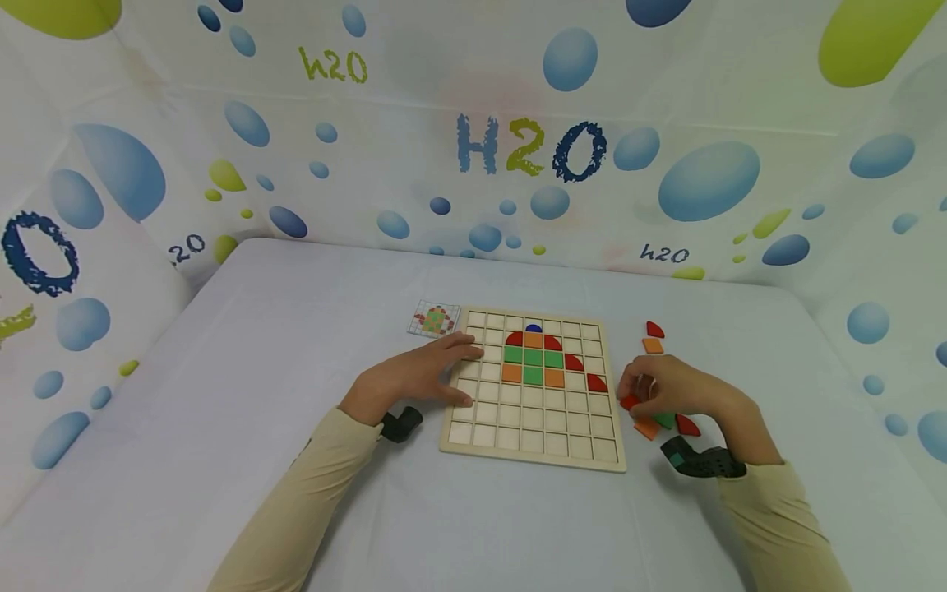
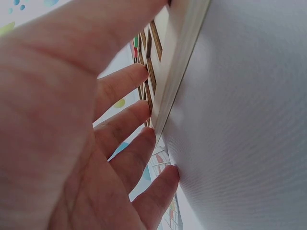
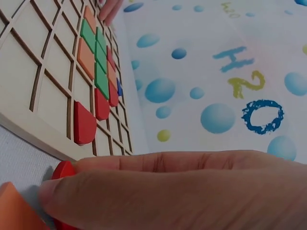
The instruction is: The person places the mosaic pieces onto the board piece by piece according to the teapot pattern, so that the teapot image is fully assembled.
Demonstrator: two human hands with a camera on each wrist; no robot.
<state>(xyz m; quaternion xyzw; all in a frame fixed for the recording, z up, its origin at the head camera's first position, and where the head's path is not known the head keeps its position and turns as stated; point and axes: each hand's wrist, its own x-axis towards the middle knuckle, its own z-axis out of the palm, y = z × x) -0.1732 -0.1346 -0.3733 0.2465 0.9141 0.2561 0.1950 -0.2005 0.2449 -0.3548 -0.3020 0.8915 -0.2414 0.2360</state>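
Note:
A wooden grid board [image 1: 506, 418] lies on the table, with red, green, orange and blue tiles set in its upper middle cells. My left hand [image 1: 414, 374] rests at the board's left edge, fingers spread and relaxed; in the left wrist view its fingertips [image 2: 139, 108] are right at the rim. Just off the board's right edge, my right hand [image 1: 673, 385] pinches a red quarter-round tile [image 3: 64, 169] between thumb and fingers, low over the table. In the board's right column sits another red quarter-round tile [image 1: 597, 383].
A pattern card [image 1: 434, 318] lies by the board's upper left corner. Right of the board are loose tiles: an orange square [image 1: 653, 345] and a red quarter-round [image 1: 654, 329] above the right hand, an orange tile [image 1: 647, 427], a green tile [image 1: 665, 420] and a red one [image 1: 687, 426] below.

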